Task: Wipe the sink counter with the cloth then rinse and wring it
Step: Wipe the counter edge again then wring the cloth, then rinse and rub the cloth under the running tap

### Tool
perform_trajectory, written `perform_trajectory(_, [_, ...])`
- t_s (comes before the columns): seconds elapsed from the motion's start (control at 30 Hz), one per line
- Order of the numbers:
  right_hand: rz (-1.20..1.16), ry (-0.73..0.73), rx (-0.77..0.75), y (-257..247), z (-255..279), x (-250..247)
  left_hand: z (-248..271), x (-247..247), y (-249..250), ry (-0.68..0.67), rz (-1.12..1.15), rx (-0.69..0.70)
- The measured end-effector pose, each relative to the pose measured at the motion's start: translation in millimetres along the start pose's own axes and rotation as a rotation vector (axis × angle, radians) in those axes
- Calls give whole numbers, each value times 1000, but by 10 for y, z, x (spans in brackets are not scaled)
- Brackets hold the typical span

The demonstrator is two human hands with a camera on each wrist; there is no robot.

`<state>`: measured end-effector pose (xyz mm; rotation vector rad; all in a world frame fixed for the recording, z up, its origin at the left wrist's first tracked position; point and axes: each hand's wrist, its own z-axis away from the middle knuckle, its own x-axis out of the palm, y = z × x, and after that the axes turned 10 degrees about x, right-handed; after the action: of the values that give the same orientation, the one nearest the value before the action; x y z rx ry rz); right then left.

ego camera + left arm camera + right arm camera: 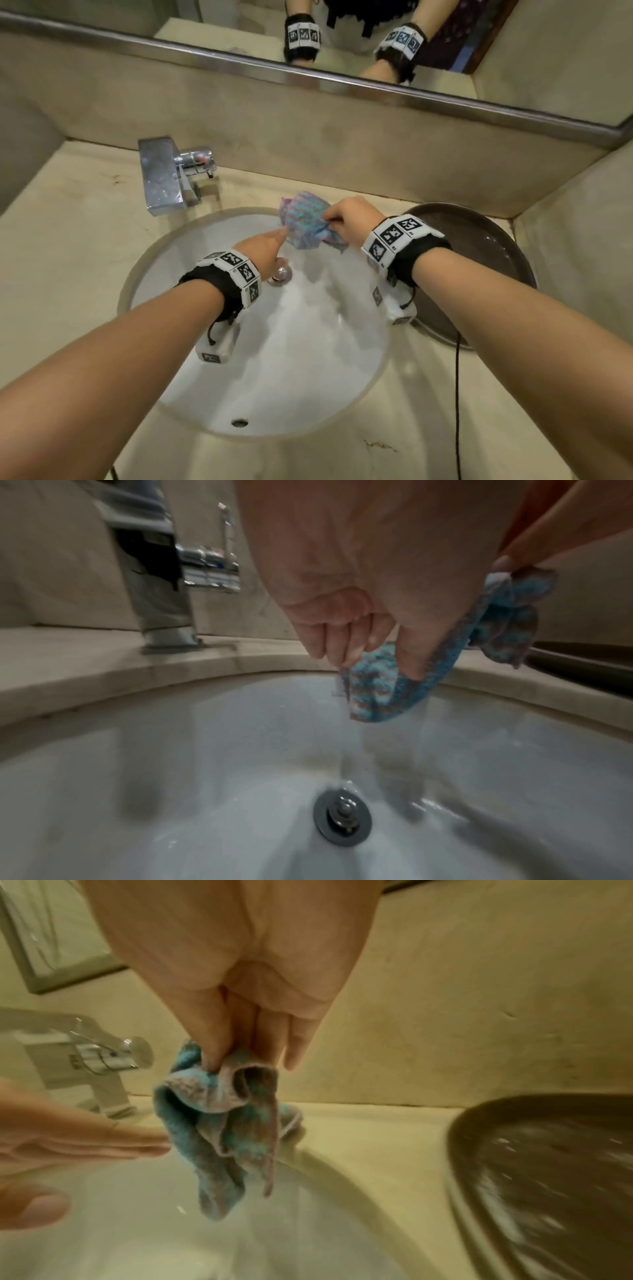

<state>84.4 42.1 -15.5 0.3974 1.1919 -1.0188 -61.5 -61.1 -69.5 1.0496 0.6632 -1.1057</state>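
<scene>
Right hand (352, 219) in pinching grip, left hand (263, 245) fingers extended, nearly touching.

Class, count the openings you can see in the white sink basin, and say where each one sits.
2. The drain sits at the bottom of the sink basin, partly behind the left hand. The small overflow hole is in the near wall.

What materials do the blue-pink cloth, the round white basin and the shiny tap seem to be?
Blue-pink cloth: soft looped terry or microfibre, judging by its fuzzy folds. Round white basin: glazed ceramic, apparently; glossy highlights. Shiny tap: chromed metal, mirror-like.
</scene>
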Motion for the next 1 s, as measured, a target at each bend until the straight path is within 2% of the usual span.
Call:
perform_trajectory(0.2, [19,-19,-122,-701,-69,-222,391,-273,-336,80,96,-112])
perform_trajectory(0.37, [-1,0,-192,-1206,-125,-299,713,-391,-576,268,218,-53])
perform_trajectory(0.5, [79,-80,-270,-1523,-126,-229,892,-375,-729,308,364,-102])
perform_trajectory(0.63, [144,-145,-309,-1685,-154,-136,1013,-315,-862,382,386,-144])
perform_trajectory(0.7, [181,-165,-306,-1748,-204,-122,1054,-273,-916,375,370,-147])
perform_trajectory(0.77, [210,-138,-283,-1792,-261,-143,1073,-225,-972,371,369,-155])
perform_trajectory(0.9, [166,38,-191,-1794,-389,-195,1085,-129,-1079,431,494,-200])
perform_trajectory(1.0, [163,81,-130,-1780,-476,-152,1089,-82,-1125,459,568,-250])
